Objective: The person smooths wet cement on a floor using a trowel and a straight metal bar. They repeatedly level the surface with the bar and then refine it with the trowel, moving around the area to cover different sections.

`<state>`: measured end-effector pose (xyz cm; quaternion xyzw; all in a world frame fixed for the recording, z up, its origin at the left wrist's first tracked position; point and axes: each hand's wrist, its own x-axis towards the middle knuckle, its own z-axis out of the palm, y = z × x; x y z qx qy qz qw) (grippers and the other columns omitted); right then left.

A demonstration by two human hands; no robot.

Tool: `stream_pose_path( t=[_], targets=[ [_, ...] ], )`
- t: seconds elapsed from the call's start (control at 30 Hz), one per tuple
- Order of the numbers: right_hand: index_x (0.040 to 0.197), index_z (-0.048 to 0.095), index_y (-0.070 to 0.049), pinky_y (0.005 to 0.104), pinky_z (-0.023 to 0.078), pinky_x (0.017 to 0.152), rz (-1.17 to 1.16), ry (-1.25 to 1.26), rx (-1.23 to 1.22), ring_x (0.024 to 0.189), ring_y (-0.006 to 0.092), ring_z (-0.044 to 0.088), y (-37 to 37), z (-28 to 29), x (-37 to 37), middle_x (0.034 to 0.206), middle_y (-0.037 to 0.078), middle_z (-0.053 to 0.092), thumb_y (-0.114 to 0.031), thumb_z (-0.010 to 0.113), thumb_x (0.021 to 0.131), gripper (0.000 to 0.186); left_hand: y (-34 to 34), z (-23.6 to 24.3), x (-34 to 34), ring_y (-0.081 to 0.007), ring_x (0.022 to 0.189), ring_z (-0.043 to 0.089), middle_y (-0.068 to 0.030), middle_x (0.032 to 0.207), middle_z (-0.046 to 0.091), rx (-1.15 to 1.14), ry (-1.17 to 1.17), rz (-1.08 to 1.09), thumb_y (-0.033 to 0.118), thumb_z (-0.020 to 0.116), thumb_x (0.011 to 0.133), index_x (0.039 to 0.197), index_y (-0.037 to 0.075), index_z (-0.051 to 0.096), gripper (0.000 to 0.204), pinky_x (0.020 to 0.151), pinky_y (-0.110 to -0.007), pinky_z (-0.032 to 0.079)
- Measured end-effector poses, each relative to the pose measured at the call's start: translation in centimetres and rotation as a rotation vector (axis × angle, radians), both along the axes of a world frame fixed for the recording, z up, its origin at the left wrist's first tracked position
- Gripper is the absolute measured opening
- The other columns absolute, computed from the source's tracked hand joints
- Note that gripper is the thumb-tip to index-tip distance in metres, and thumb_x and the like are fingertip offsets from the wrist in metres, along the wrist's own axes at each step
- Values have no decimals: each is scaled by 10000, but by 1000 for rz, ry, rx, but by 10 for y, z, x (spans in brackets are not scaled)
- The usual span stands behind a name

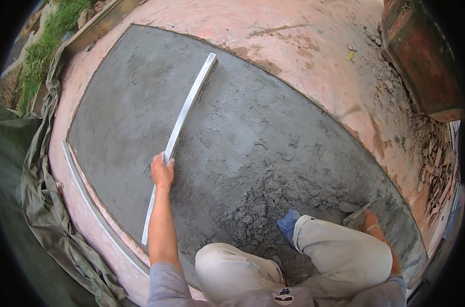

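My left hand [163,171] grips a long, pale metal straightedge [194,92] lying across the wet grey cement [109,112]. At the lower right, my right hand [369,220] is closed on a flat trowel [354,216] down on the cement, partly hidden by my bent leg [340,250]. A rough heap of looser mortar [253,204] lies in front of my knees, beside my foot in a blue covering [286,225].
Pink flooring [283,36] surrounds the cement. Another long bar [86,189] lies along the left edge, beside a crumpled green tarp [43,204]. At the right stand a rusty block-like object [416,56] and piled broken debris [434,179]. Grass [43,51] shows at upper left.
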<state>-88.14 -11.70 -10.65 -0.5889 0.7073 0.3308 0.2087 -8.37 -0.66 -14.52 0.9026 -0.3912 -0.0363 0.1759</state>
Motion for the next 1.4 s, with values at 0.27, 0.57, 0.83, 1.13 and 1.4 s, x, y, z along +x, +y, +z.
stream_pose_path(
  t=[0.27, 0.57, 0.83, 1.13, 1.4],
  targets=[
    [1406, 454, -33, 447, 445, 1086, -104, 4, -13, 1279, 434, 508, 16, -29, -21, 1382, 273, 487, -84, 783, 744, 740, -60, -13, 33, -386, 1102, 621, -198, 1169, 645, 36, 50, 100, 219, 743, 845, 1225, 4, 643, 447, 950, -450, 487],
    [1405, 481, -23, 438, 415, 1116, -182, 24, -66, 1327, 402, 480, 15, -35, -39, 1431, 254, 483, -89, 756, 779, 687, -104, -23, 57, -397, 1106, 621, -216, 1182, 646, 74, -17, 110, 236, 747, 839, 1245, 4, 637, 481, 966, -457, 488],
    [1422, 469, -15, 456, 396, 1128, -161, 62, -40, 1350, 394, 456, 13, -29, -47, 1441, 247, 484, -148, 737, 823, 670, -153, -20, 62, -391, 1133, 622, -218, 1206, 653, 151, -2, 112, 263, 766, 823, 1279, 34, 623, 530, 976, -460, 491],
    [1413, 466, 19, 471, 383, 1133, -189, 144, 40, 1341, 415, 453, 11, -20, -60, 1443, 277, 469, -183, 736, 824, 679, -188, -11, 56, -380, 1141, 633, -199, 1203, 680, 192, 137, 130, 222, 769, 812, 1285, 74, 625, 516, 968, -450, 494],
    [1426, 451, 38, 467, 373, 1140, -109, 146, -20, 1341, 417, 454, 9, -35, -73, 1421, 291, 494, -197, 703, 840, 680, -169, -15, 32, -417, 1104, 623, -232, 1174, 660, 181, 88, -15, 164, 761, 799, 1258, 37, 631, 494, 951, -463, 489]
  ],
)
